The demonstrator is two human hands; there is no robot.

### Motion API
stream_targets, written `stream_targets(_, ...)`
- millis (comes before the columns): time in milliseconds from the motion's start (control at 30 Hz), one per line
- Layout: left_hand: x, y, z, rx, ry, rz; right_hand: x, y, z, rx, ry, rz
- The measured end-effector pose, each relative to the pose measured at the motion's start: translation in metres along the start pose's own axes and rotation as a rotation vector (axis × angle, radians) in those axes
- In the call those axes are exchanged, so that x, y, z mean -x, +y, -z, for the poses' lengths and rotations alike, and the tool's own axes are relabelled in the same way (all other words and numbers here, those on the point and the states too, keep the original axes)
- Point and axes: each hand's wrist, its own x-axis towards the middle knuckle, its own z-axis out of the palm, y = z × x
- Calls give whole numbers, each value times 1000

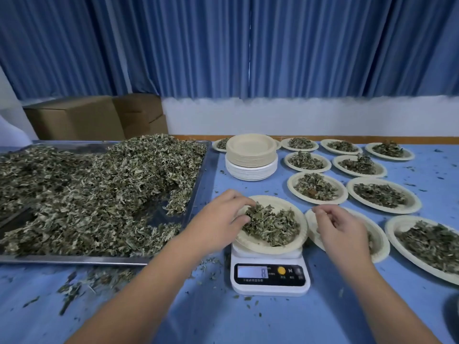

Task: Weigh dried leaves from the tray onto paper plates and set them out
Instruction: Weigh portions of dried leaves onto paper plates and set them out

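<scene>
Hands at a kitchen scale [270, 276] on a blue worktop [223, 319]. A paper plate [294, 212] sits level on the scale, open face up; being round, it has no long axis. Its dried leaves [270, 227] spread left to right across it. The left hand [218, 217] reaches in from the scale's left, grip closed on a tuft of those leaves, probably adjusting the weight. The right hand [340, 227] hovers just right of the scale, fingers loosely curled; whether its grip holds a scrap I cannot tell. Left of the scale lies the tray [203, 189], long side running away, within easy reach. Behind the scale stands a stack of spare plates [251, 155]; filled plates [383, 194] lie to its right.
</scene>
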Motion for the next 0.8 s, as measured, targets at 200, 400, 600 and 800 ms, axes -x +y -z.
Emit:
stream_targets(200, -26, 9, 9, -291, -188, -112, -8, 10, 2, 6, -31, 72)
stream_targets(400, -44, 13, 9, -351, -366, -85, -8, 13, 1, 3, -41, 93)
stream_targets(600, -47, 16, 4, -295, -334, -78, -9, 16, 3, -29, -33, 74)
stream_targets(800, -44, 16, 9, -200, -221, -61, -9, 17, 5, -42, -33, 71)
